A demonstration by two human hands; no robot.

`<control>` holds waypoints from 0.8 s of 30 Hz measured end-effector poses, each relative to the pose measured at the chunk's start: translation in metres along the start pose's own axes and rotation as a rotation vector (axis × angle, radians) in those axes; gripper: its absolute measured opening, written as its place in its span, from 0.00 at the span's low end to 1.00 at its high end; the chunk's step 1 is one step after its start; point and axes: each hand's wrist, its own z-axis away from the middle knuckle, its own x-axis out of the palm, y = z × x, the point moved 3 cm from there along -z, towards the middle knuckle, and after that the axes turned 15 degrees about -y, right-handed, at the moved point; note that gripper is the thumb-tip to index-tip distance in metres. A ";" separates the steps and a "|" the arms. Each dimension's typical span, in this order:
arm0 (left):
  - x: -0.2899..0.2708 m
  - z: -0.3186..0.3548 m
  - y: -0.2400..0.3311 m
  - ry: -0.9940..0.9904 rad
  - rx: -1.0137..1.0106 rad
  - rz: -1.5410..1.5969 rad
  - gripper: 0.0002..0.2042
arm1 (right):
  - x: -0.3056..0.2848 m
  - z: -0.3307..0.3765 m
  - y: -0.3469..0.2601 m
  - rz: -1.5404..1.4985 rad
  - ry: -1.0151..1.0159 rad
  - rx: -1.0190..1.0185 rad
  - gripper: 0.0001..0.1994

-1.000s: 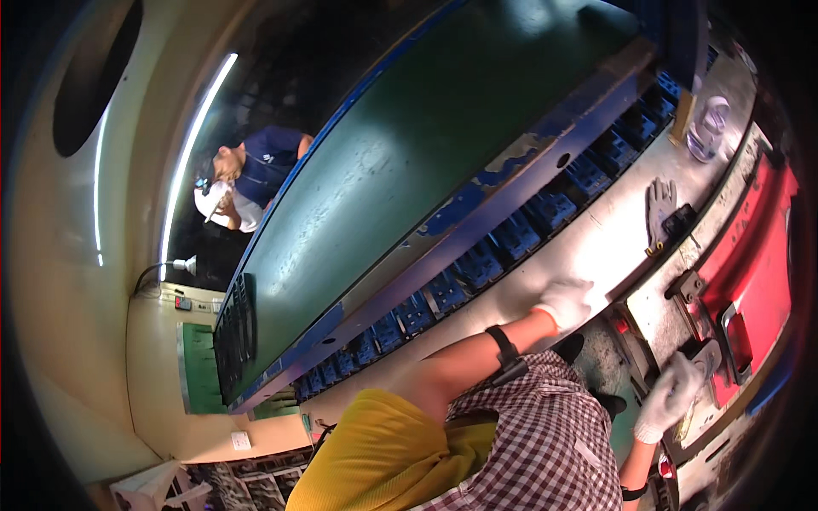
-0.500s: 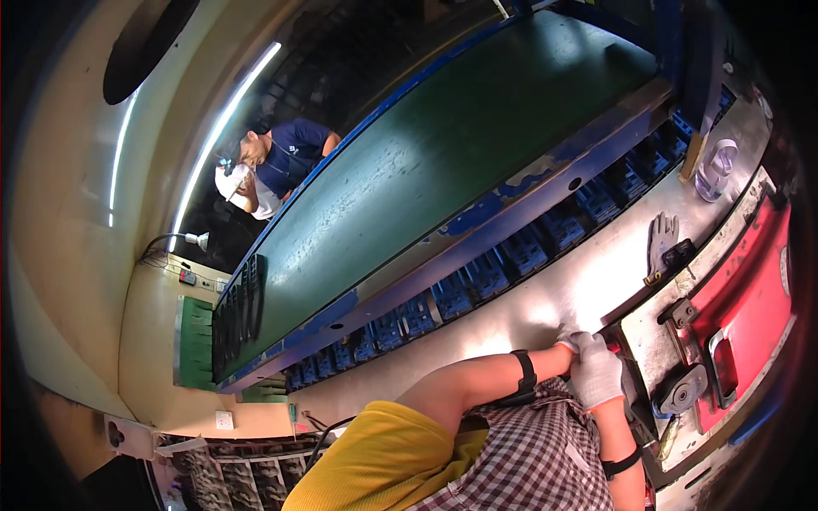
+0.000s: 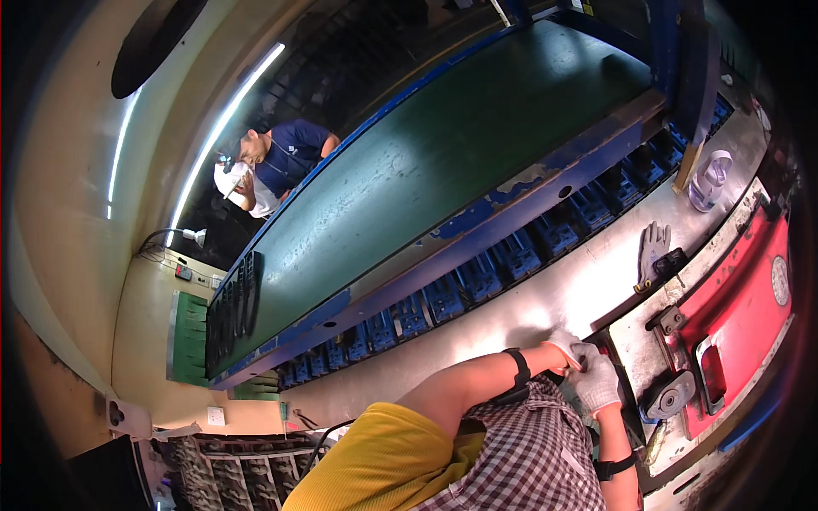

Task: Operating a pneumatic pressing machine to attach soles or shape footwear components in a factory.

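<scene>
My left hand [image 3: 561, 347] and my right hand [image 3: 596, 385] are together close in front of my checked apron [image 3: 520, 451], at the near edge of the metal worktop [image 3: 503, 341]. Both wear white knitted gloves. The right fingers are curled and meet the left hand at its palm side. Bent fingers show on the left hand too, partly covered. Whatever lies between them, if anything, is too small or hidden to make out. Black bands circle both forearms.
A long green-topped bench [image 3: 409, 187] with a blue frame spans the middle, with blue fixtures [image 3: 443, 300] beneath. A grey glove [image 3: 654, 249], a clear plastic bottle [image 3: 711, 180] and a red machine cover [image 3: 750, 315] lie to the right. A person [image 3: 294, 153] stands beyond the bench.
My hands stay together, but the right hand has shifted slightly down and its fingers have turned against the left hand. The view has tilted a little.
</scene>
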 end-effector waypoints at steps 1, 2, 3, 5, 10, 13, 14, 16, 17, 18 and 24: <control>-0.004 -0.001 0.006 0.067 -0.046 -0.135 0.28 | -0.001 0.000 -0.004 -0.003 0.072 -0.061 0.26; -0.008 0.000 0.007 0.113 -0.034 -0.052 0.27 | -0.002 0.000 -0.006 0.012 0.139 -0.062 0.25; -0.012 -0.001 0.010 0.149 -0.024 0.032 0.26 | -0.004 0.000 -0.009 0.022 0.204 -0.055 0.24; -0.018 -0.009 0.015 0.109 -0.031 -0.040 0.19 | -0.009 0.001 -0.016 0.056 0.262 -0.048 0.22; -0.023 -0.010 0.025 0.574 0.165 -0.047 0.16 | -0.023 0.002 -0.046 0.132 0.098 -0.038 0.17; -0.027 0.010 0.040 0.684 0.282 -0.279 0.10 | -0.040 0.018 -0.056 -0.111 0.095 -0.184 0.28; -0.033 0.023 0.042 0.765 0.297 -0.324 0.10 | -0.045 0.025 -0.056 -0.229 0.124 -0.275 0.31; -0.056 0.038 0.042 0.661 0.126 -0.273 0.18 | -0.061 0.053 -0.041 -0.236 0.223 -0.332 0.34; -0.064 0.050 0.039 0.631 0.118 -0.197 0.20 | -0.068 0.067 -0.028 -0.232 0.374 -0.273 0.31; -0.068 0.065 0.036 0.696 0.168 -0.123 0.21 | -0.074 0.084 -0.015 -0.239 0.550 -0.295 0.29; -0.074 0.080 0.050 0.501 0.222 0.165 0.27 | -0.078 0.171 0.060 0.159 1.177 0.063 0.13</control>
